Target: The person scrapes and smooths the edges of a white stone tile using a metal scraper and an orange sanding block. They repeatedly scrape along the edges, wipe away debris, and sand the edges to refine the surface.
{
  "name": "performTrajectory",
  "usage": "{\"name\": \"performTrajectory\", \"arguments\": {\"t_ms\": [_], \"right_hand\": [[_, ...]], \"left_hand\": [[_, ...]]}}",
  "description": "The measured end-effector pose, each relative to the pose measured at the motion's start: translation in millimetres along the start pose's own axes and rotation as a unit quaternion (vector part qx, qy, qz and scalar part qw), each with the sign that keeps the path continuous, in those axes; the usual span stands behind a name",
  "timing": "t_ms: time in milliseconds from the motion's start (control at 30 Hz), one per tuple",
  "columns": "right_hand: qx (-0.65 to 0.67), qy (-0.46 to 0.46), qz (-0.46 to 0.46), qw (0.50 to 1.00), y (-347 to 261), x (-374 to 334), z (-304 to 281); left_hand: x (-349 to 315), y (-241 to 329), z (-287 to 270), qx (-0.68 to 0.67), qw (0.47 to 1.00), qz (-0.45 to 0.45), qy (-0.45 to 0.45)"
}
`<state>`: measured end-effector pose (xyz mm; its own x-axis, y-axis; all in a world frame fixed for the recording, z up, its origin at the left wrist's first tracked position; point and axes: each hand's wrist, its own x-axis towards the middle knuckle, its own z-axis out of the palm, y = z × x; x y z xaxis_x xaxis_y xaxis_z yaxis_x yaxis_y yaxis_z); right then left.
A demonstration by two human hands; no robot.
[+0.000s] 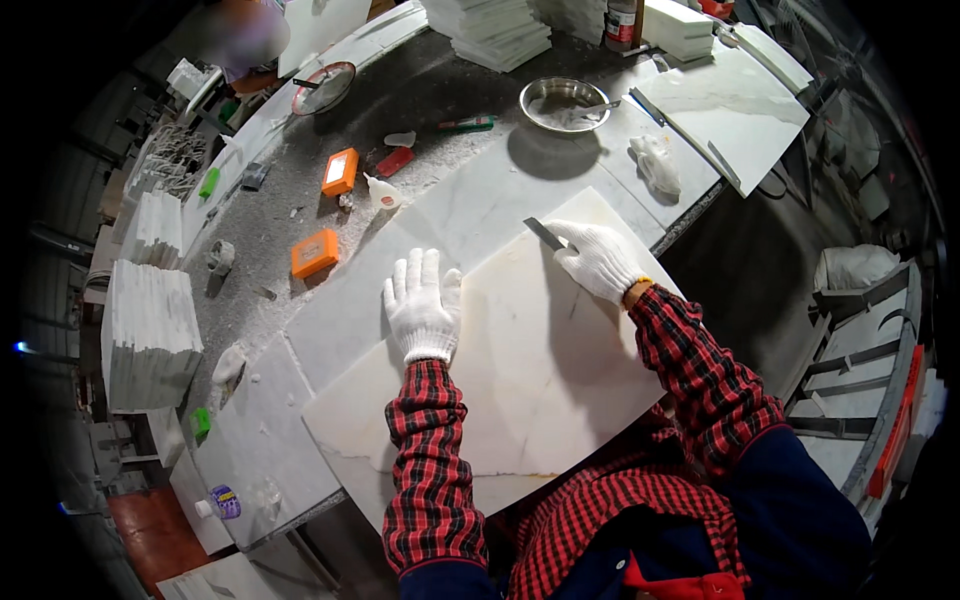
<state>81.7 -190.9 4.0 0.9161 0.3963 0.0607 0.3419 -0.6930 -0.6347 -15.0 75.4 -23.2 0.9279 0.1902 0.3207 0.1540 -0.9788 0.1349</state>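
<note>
Stacked slabs: thin white pieces (152, 335) stand bunched on the far left, well apart from both hands; a hard knock there could chip their edges.
Capped bottle: a small bottle with a purple label (224, 502) lies on its side near the left end of the table; if nudged, it could roll.
Orange box: the nearer orange box (315, 253) sits on the dusty tabletop (285, 215), left of the left hand.
Left hand: the gloved left hand (422, 305) is laid flat, fingers slightly spread, across the far-left edge of the pale slab; grit on the glove could weaken its grip or scratch the face.
Pale slab: the pale veined slab (500, 370) lies in front of the person, over greyer stone, and appears to jut past the table edge toward the body; weight on that overhang could tip or crack it.
Dark blade: the flat dark blade (545, 234) points left at the slab's far edge, contact unclear; a slanted stroke could score the surface.
Right hand: the gloved right hand (598, 262) pinches the blade between thumb and fingers; a loose hold could let it skid.
</note>
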Motion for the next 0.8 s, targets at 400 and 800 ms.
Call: {"name": "performTrajectory", "arguments": {"t_ms": [400, 800], "right_hand": [[0.015, 0.052, -0.004, 0.999, 1.1, -3.3, 15.3], [-0.080, 0.007, 0.011, 0.997, -9.5, -0.9, 14.5]], "left_hand": [[2.2, -0.7, -3.0, -0.001, 1.000, -0.009, -0.023], [7.9, 9.8, -7.8, 0.015, 0.996, -0.042, -0.081]]}}
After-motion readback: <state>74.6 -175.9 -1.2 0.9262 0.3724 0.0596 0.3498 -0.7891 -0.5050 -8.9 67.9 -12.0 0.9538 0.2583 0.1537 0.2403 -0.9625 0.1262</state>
